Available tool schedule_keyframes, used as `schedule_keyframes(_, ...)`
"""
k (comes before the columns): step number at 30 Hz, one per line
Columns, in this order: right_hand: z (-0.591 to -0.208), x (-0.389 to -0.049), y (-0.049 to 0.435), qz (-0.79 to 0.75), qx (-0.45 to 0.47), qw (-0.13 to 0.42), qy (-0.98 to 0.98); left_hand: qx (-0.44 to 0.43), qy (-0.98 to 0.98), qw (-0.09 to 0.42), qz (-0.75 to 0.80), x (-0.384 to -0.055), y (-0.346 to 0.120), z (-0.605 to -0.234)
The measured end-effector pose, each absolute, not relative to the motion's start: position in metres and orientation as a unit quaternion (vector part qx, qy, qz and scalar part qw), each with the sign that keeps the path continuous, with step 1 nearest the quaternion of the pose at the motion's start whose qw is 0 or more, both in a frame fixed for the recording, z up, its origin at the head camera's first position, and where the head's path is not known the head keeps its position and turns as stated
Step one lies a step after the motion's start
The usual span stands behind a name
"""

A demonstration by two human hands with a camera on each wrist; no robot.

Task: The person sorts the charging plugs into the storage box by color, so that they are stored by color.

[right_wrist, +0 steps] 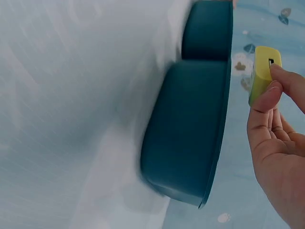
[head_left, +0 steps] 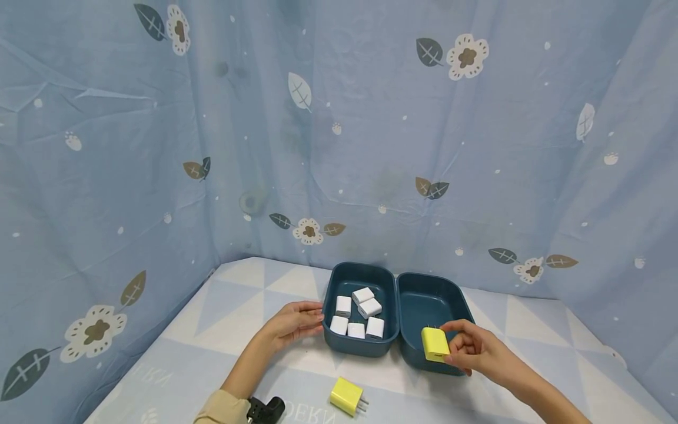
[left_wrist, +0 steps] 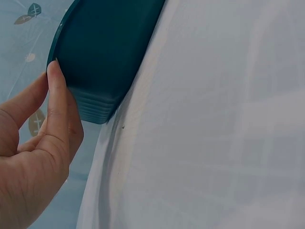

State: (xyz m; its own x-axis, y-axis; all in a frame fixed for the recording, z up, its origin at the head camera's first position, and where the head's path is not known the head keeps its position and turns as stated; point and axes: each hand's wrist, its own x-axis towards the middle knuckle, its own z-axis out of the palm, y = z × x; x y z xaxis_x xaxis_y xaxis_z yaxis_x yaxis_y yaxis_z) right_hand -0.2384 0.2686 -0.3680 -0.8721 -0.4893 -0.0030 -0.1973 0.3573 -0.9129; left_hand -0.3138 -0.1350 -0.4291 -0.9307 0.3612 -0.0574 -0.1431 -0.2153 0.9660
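My right hand (head_left: 474, 347) pinches a yellow charger plug (head_left: 435, 344) between thumb and fingers. The charger is over the front part of the right dark teal bin (head_left: 429, 284), its prongs pointing away from me. In the right wrist view the port end of the yellow charger plug (right_wrist: 267, 64) faces the camera. My left hand (head_left: 293, 324) touches the outer left side of the left teal bin (head_left: 360, 348), its fingertips at the rim. Several white charger plugs (head_left: 369, 307) lie in that left bin. No charger shows in the visible part of the right bin.
Another yellow charger plug (head_left: 346, 396) lies on the patterned tablecloth (head_left: 238, 294), in front of the left bin, prongs to the right. The two bins stand side by side near the back edge. A blue floral curtain (head_left: 371, 147) hangs behind and at the sides.
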Motion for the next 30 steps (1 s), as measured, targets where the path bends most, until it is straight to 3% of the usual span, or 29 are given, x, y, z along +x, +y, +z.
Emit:
schedule_keyframes(17, -0.386, -0.290, 0.264, -0.471, -0.199, 0.104, 0.853, 0.085, 0.602, 0.162, 0.777, -0.311, -0.135, -0.427)
schedule_keyframes(30, -0.396, -0.300, 0.254, -0.422, -0.202, 0.106, 0.877, 0.085, 0.604, 0.162, 0.776, -0.312, -0.135, -0.427)
